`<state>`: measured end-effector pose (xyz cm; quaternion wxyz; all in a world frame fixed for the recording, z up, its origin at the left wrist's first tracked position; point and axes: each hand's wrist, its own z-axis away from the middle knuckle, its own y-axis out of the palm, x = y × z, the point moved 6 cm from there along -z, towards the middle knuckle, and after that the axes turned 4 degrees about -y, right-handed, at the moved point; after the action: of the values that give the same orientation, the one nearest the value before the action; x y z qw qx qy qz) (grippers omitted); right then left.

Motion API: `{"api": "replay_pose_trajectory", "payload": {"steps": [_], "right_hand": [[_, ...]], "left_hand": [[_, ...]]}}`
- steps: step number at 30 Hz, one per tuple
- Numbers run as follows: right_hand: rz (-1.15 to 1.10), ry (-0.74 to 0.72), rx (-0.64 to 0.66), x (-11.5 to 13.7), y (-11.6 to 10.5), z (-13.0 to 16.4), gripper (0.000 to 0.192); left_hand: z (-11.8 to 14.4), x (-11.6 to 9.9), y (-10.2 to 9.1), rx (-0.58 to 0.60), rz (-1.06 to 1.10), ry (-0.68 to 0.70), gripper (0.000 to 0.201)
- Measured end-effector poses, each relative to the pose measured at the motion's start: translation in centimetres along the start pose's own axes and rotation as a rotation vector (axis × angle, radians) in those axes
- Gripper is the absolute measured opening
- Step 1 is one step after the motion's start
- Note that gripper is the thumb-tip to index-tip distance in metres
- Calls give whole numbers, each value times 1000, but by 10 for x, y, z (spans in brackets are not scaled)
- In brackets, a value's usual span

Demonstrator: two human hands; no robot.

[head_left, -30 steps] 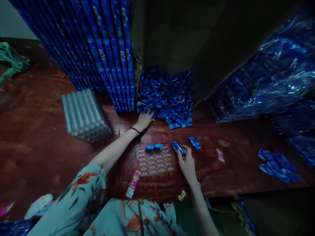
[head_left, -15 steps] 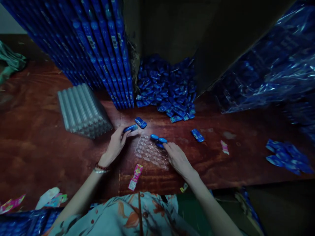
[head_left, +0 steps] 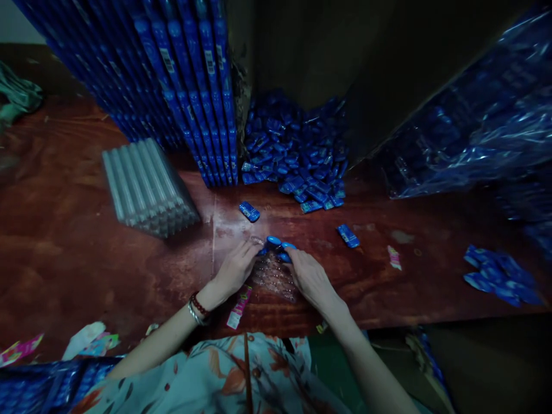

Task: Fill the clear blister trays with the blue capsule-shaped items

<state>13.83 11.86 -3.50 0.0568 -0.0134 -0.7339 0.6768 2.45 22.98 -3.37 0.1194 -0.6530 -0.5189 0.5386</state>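
Observation:
A clear plastic tray with rows of rounded hollows (head_left: 273,277) lies on the table between my hands. Several small blue packs (head_left: 273,240) stand on edge at its far end. My left hand (head_left: 235,269) is closed at the tray's far left, its fingertips on a blue pack (head_left: 261,251) that is mostly hidden. From the right, my right hand (head_left: 314,282) has its fingers bent against the standing blue packs at the tray's far right corner. Loose on the table are one blue pack (head_left: 249,211) beyond the tray and another (head_left: 347,236) to the right.
A heap of blue packs (head_left: 297,155) spills from a cardboard box (head_left: 302,52). Tall stacks of filled blue trays (head_left: 190,86) stand at the left, beside nested clear trays (head_left: 149,184). Wrapped blue goods (head_left: 474,126) and a small blue pile (head_left: 500,276) are at the right.
My left hand has moved right and nearer to me, bringing the blue pack from beside the tray to its far end. My right hand stays at the tray's right side.

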Motion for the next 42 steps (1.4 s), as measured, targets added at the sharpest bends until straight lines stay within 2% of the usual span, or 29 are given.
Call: {"api": "replay_pose_trajectory", "payload": {"steps": [4,8,12,14,18,20,22,24,27,29,31,32,33,35,37,38,40,42], "right_hand": [[35,-29,-103,0,-1,3,19],[56,-40,-224,1,-6,3,22],[29,-45,-268,0,-7,4,25],[21,-55,-259,1,-7,4,27],[57,-78,-266,5,-9,-1,33],[89,-78,-274,9,-11,-2,35],[109,-58,-267,12,-12,-1,33],[105,-29,-249,12,-12,4,33],[89,92,-244,-9,-14,19,36],[106,313,-295,-47,-18,34,36],[149,594,-321,-94,-21,48,40],[170,704,-292,-115,-21,52,43],[188,774,-226,-134,-18,53,46],[200,806,-24,-156,-9,46,47],[182,759,144,-159,3,38,43],[162,729,184,-154,8,35,41],[63,674,151,-139,14,36,38],[-166,618,33,-119,17,46,38]], "left_hand": [[-7,-5,0,-17,-51,170,24],[-10,-2,-1,-23,-12,177,23],[-7,-3,4,27,-132,229,26],[-8,-7,9,108,-222,245,25],[-16,-17,25,375,-365,231,21],[-18,-21,30,443,-400,219,23],[-16,-23,29,421,-415,233,26],[-12,-20,22,318,-408,248,31],[-17,-3,0,99,-294,177,33],[-31,19,-11,22,-238,59,33],[-52,44,-14,48,-313,-67,37],[-63,54,-12,96,-388,-112,43],[-72,63,-8,157,-459,-139,47],[-85,76,2,285,-538,-161,45],[-87,83,8,356,-534,-193,34],[-84,86,9,358,-513,-223,32],[-72,90,4,320,-426,-278,30],[-52,91,-5,247,-234,-325,28]]}}
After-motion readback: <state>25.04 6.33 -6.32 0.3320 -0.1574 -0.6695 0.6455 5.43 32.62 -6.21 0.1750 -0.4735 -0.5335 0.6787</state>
